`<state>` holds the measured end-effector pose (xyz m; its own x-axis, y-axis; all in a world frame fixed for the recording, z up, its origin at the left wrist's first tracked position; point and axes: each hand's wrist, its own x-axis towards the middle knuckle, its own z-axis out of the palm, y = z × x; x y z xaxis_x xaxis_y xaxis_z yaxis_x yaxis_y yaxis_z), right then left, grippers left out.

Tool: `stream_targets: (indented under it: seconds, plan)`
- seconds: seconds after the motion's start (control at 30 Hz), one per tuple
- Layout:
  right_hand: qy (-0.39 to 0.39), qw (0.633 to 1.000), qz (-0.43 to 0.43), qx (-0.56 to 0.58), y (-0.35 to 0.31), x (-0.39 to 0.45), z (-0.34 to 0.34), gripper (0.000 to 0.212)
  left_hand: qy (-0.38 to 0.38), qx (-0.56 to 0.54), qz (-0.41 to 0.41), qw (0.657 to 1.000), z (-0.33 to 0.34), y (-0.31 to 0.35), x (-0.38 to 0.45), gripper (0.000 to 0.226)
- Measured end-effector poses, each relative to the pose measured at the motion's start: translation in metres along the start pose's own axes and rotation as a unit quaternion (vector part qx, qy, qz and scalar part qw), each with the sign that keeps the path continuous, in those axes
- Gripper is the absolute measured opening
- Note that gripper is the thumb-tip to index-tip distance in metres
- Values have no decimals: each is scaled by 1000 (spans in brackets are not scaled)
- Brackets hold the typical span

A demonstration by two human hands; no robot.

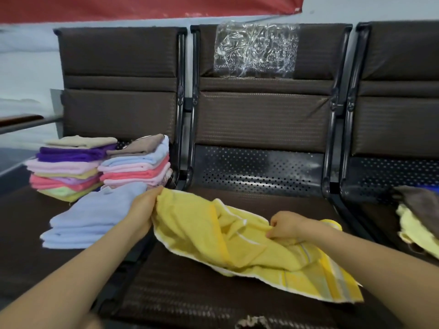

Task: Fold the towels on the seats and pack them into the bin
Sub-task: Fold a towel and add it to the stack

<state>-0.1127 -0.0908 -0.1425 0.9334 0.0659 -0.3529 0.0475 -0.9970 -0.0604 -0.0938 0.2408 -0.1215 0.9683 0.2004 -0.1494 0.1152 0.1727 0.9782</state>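
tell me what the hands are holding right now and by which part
Both grip the crumpled yellow terry towel: left hand its far left corner, right hand a bunched fold near its middle.

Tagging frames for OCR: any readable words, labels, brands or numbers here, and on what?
None readable.
Red banner along the top: no letters show on the part in view.
Clear plastic bag on the middle seat back: no legible print.
Yellow towel and folded stacks: no tags or labels visible.
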Motion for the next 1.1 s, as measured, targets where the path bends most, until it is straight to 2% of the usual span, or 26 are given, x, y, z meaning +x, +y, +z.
stream_targets:
  seconds: [0.07, 0.13, 0.2, 0.27, 0.37, 0.47, 0.53, 0.6, 0.67, 0.7, 0.77, 0.8, 0.87, 0.97, 1.03, 1.1]
  plan:
    - [-8, 999, 41, 0, 7, -3, -2, 45, -6, 1, 12, 1000, -6, 3, 0, 18]
    - [30, 999, 36, -8, 7, -10, -1, 40, -21, 48, 8, 999, -15, 0, 0, 24]
    - [94, 994, -44, 28, -2, -18, 2, 36, -27, 84, -16, 996, -18, -2, -3, 30]
    - [121, 971, -152, 138, -21, -31, -1, 29, -31, 99, -23, 994, -18, -2, -9, 30]
    - [35, 949, -236, 208, -48, -46, -3, 31, -28, 74, -40, 996, -15, 1, -13, 24]
    - [-1, 948, -276, 156, -62, -46, 6, 42, -61, 45, -63, 995, -17, 3, -12, 22]
    - [-11, 942, -273, 196, -64, -46, 4, 40, -83, 95, -84, 988, -18, 2, -16, 31]
    - [-37, 932, -263, 247, -61, -48, 2, 45, -63, 142, -94, 983, -19, -3, -13, 40]
    - [-40, 941, -276, 190, -61, -47, 9, 61, -34, 188, -83, 978, -21, -8, -9, 44]
    - [-23, 948, -289, 135, -62, -45, 16, 60, -26, 204, -79, 976, -21, -8, -8, 47]
    - [29, 948, -299, 106, -71, -40, 24, 31, -8, 210, -64, 976, -19, -7, -7, 47]
    - [51, 946, -291, 136, -74, -39, 22, 23, -1, 208, -56, 977, -17, -5, -7, 46]
    - [76, 941, -254, 212, -74, -37, 8, 37, 25, 189, -28, 981, -15, -2, -6, 48]
    - [160, 908, -197, 334, -62, -38, -19, 36, 54, 127, 25, 990, -14, 5, -10, 37]
    - [206, 882, -171, 387, -51, -41, -38, 40, 23, 58, 49, 997, -10, 10, -17, 26]
    - [193, 869, -175, 421, -40, -43, -54, 42, -49, 26, 67, 996, -6, 13, -20, 30]
